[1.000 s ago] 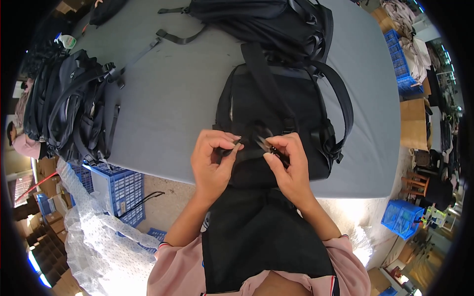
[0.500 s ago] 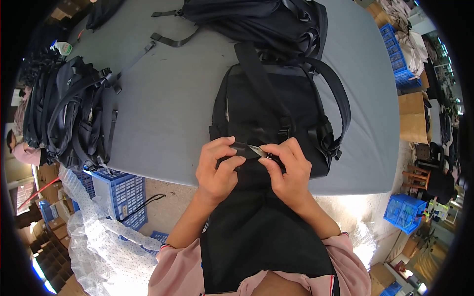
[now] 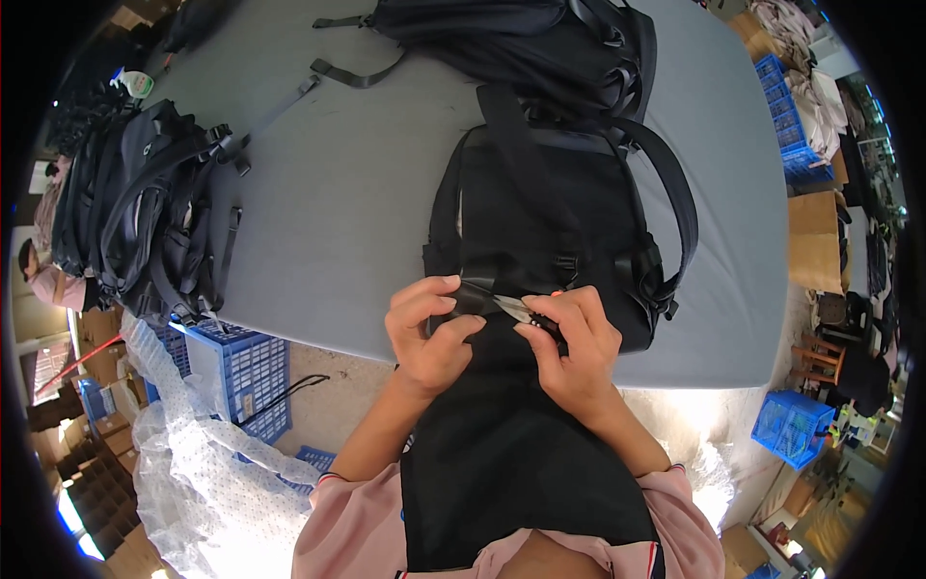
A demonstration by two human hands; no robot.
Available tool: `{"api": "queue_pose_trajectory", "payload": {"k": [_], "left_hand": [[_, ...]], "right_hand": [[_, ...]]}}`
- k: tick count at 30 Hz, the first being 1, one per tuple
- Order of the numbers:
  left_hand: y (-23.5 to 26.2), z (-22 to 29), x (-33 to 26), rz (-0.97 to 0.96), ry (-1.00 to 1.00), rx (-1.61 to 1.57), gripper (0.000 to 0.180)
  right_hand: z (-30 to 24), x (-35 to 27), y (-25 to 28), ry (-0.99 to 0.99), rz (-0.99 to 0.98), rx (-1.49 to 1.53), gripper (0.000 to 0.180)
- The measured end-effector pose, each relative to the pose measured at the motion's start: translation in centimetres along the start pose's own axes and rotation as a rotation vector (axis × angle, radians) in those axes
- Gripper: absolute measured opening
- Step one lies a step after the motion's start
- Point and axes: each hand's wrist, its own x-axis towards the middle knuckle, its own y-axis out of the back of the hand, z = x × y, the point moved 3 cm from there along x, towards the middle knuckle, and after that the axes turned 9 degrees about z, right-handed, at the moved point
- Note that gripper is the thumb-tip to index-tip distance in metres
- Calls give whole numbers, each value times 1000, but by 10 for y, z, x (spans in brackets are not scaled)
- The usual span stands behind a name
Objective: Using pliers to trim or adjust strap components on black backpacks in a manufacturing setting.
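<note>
A black backpack [image 3: 545,193] lies on the grey-covered table [image 3: 318,193] in front of me, its shoulder straps spread over its upper side and right edge. Between the thumb and fingers of my left hand [image 3: 424,338] is pinched a piece of black strap [image 3: 473,297] at the bag's near end. My right hand [image 3: 579,338] grips small thread snips [image 3: 513,308] with pointed metal blades, their tips directed left against the strap. Whether the blades touch a thread is too small to tell. Most of the snips' handle is hidden by my fingers.
Another black backpack [image 3: 521,58] lies beyond this one, and several black bags [image 3: 145,212] are piled at the left. A spray bottle [image 3: 135,83] stands behind that pile. Below the table edge are a blue crate [image 3: 246,372] and bubble wrap [image 3: 203,463]. Far left, a person [image 3: 58,282] is visible.
The view has shifted slightly, moving the table and bags a little to the right. The strap in my left hand shows more, and the snips have tilted slightly, still in my right hand.
</note>
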Motion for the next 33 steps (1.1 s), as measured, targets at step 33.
{"api": "queue_pose_trajectory", "payload": {"k": [33], "left_hand": [[-18, -33, 57, -280, 1330, -761, 31]], "right_hand": [[9, 32, -18, 31, 10, 65, 17]]}}
